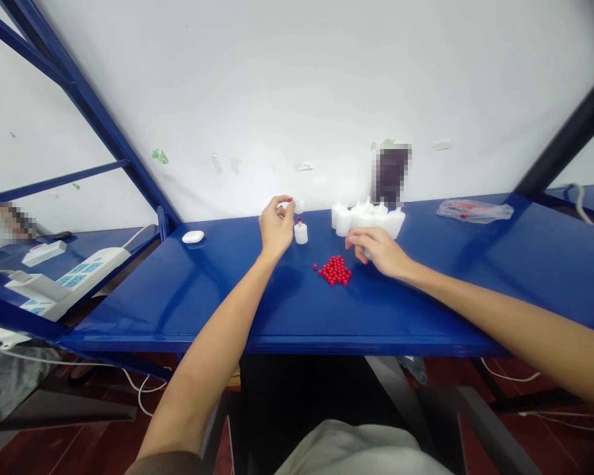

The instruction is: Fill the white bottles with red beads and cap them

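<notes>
My left hand is raised over the blue table, its fingers pinched round a small white bottle that they partly cover; a bit of red shows at the fingertips. Just right of that hand, a white bottle with a red cap stands upright. My right hand is curled in front of a group of white bottles; something whitish shows beneath its fingers, too hidden to name. Between the hands and nearer the front edge lies a pile of small red caps, one cap a little apart.
A white case lies at the table's back left. A clear plastic bag with something red in it lies at the back right. Blue frame posts flank the table; a power strip is at the left.
</notes>
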The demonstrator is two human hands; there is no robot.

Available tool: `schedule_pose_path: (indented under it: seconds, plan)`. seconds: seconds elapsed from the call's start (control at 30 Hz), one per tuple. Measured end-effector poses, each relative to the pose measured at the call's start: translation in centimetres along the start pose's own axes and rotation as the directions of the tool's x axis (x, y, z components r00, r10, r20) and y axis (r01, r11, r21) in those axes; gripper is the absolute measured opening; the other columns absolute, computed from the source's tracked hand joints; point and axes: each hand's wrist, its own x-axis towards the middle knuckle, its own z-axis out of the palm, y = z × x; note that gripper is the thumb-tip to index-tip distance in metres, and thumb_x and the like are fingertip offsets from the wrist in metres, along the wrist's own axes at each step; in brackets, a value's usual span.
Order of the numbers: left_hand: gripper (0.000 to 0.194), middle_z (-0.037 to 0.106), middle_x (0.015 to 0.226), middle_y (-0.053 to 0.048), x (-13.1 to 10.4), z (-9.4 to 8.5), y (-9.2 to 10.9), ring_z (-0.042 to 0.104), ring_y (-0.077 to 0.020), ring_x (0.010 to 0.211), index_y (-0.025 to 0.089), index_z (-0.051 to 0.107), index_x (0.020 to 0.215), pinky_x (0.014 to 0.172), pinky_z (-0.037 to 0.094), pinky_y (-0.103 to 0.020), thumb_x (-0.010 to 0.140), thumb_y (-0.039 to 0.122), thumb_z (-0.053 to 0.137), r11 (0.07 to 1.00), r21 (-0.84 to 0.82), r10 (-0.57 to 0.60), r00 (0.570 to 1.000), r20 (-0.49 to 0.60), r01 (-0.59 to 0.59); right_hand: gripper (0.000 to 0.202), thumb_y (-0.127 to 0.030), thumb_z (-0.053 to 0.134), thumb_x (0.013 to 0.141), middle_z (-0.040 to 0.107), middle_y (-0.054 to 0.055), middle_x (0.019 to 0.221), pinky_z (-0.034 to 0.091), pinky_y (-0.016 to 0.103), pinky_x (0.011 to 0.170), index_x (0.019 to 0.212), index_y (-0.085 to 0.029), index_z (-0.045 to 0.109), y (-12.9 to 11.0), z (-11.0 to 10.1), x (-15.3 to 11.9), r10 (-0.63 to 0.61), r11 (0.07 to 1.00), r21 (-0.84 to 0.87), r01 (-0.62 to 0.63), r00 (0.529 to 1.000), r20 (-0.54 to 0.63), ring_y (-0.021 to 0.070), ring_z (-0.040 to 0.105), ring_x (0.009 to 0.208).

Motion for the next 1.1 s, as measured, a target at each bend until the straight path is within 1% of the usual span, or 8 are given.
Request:
schedule_pose_path:
  seconds: [0.23, 0.47, 0.53, 0.63, 0.7, 0.77, 0.93, 1.1]
  plan:
    - [0.024, 0.06, 0.054, 0.002, 0.6, 0.0, -2.5, 0.06, -0.0168, 0.056, 0.02, 0.071, 0.104, 0.066, 0.045, -0.028, 0.095, 0.033, 0.053, 0.957, 0.259, 0.088, 0.982, 0.165, -0.13, 0.014, -0.023, 0.043, 0.079, 0.051, -0.003, 0.053, 0.037, 0.029, 0.054, 0.078, -0.02, 0.056, 0.3, -0.1, -0.2, -0.018, 0.999, -0.03, 0.016, 0.999, -0.042, 0.0147, 0.049, 0.047]
    - [0.028, 0.06, 0.056, 0.001, -0.2, -0.7, -0.8, 0.057, -0.0162, 0.058, 0.019, 0.071, 0.11, 0.068, 0.044, -0.029, 0.093, 0.031, 0.053, 0.924, 0.296, 0.165, 0.95, 0.264, -0.243, 0.029, -0.018, 0.051, 0.077, 0.065, 0.008, 0.099, 0.048, 0.038, 0.08, 0.105, -0.019, 0.062, 1.3, -0.6, 0.3, -0.189, 0.945, -0.275, 0.179, 0.982, -0.009, 0.0216, 0.059, 0.084]
    - [0.023, 0.062, 0.059, 0.0, -0.5, -1.5, -0.1, 0.056, -0.0147, 0.057, 0.019, 0.074, 0.097, 0.063, 0.044, -0.027, 0.09, 0.031, 0.056, 0.928, 0.223, 0.159, 0.856, 0.491, -0.3, 0.027, -0.019, 0.059, 0.076, 0.067, 0.011, 0.107, 0.049, 0.041, 0.084, 0.102, -0.019, 0.069, 1.7, -0.5, 0.5, -0.162, 0.931, -0.332, 0.152, 0.987, -0.002, 0.0238, 0.061, 0.089]
    - [0.021, 0.068, 0.067, -0.002, -0.7, -2.4, 0.5, 0.057, -0.0145, 0.056, 0.02, 0.077, 0.094, 0.056, 0.043, -0.026, 0.081, 0.033, 0.067, 0.948, 0.146, 0.06, 0.606, 0.793, -0.284, 0.017, -0.024, 0.063, 0.081, 0.07, 0.011, 0.111, 0.05, 0.043, 0.085, 0.092, -0.02, 0.075, 2.0, -0.5, 0.7, -0.121, 0.929, -0.349, 0.12, 0.992, 0.018, 0.0247, 0.063, 0.088]
    - [0.025, 0.071, 0.071, -0.003, -0.8, -2.7, 0.4, 0.059, -0.015, 0.057, 0.021, 0.079, 0.098, 0.054, 0.043, -0.027, 0.077, 0.034, 0.072, 0.957, 0.15, -0.014, 0.477, 0.879, -0.248, 0.019, -0.028, 0.061, 0.086, 0.071, 0.011, 0.114, 0.049, 0.043, 0.088, 0.096, -0.02, 0.074, 2.0, -0.5, 0.7, -0.145, 0.932, -0.335, 0.137, 0.989, 0.001, 0.026, 0.064, 0.094]
    - [0.026, 0.072, 0.072, -0.003, -0.7, -2.8, 0.1, 0.06, -0.0152, 0.057, 0.022, 0.08, 0.098, 0.054, 0.044, -0.027, 0.076, 0.034, 0.074, 0.957, 0.163, -0.053, 0.41, 0.911, -0.239, 0.023, -0.032, 0.058, 0.09, 0.07, 0.012, 0.119, 0.048, 0.043, 0.091, 0.102, -0.019, 0.072, 1.7, -0.4, 0.5, -0.18, 0.935, -0.317, 0.161, 0.983, -0.03, 0.0276, 0.064, 0.104]
    - [0.012, 0.075, 0.074, -0.004, -0.8, -2.2, -0.6, 0.064, -0.0157, 0.064, 0.02, 0.079, 0.086, 0.06, 0.047, -0.027, 0.079, 0.027, 0.072, 0.958, 0.137, -0.003, 0.472, 0.882, -0.25, 0.03, -0.042, 0.049, 0.098, 0.072, 0.011, 0.108, 0.048, 0.04, 0.086, 0.109, -0.018, 0.062, 0.7, -0.5, -0.1, -0.146, 0.964, -0.229, 0.135, 0.989, -0.032, 0.0244, 0.066, 0.093]
    - [0.013, 0.077, 0.088, -0.006, -2.3, -0.3, 1.0, 0.069, -0.0156, 0.079, 0.018, 0.076, 0.091, 0.074, 0.053, -0.029, 0.085, 0.027, 0.069, 0.963, -0.038, 0.237, 0.777, 0.583, -0.266, 0.028, -0.047, 0.041, 0.103, 0.068, 0.002, 0.086, 0.049, 0.034, 0.079, 0.11, -0.023, 0.052, 0.2, -0.3, -0.6, -0.205, 0.971, -0.122, 0.205, 0.979, 0.015, 0.0186, 0.068, 0.076]
